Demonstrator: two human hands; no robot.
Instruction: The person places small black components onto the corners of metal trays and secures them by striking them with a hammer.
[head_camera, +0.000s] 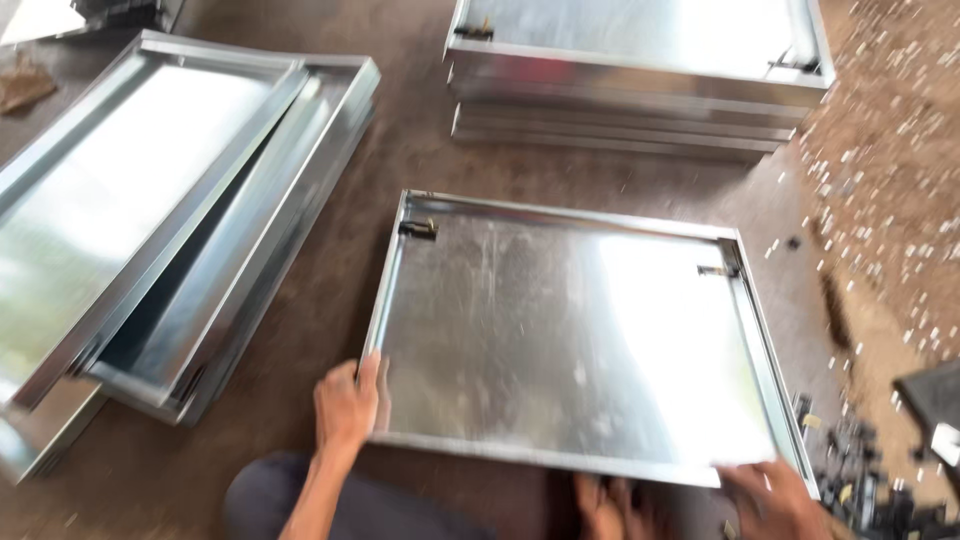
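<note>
Head view: shiny steel tray (560, 340) on brown floor (400, 160), both hands gripping it, left (347, 400) at 8, right (775, 495) at 5.

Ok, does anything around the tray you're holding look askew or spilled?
Yes. Small pale metal scraps are scattered over the floor at right, like spilled offcuts. The sheet-metal trays at left are piled crookedly, one tilted across another, unlike the square stack at the back. The tray under the left hand and right hand lies flat.

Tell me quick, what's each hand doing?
Left hand: gripping the metal tray's near-left corner.
Right hand: on the tray's near-right edge; grip blurred, cannot tell.
</note>
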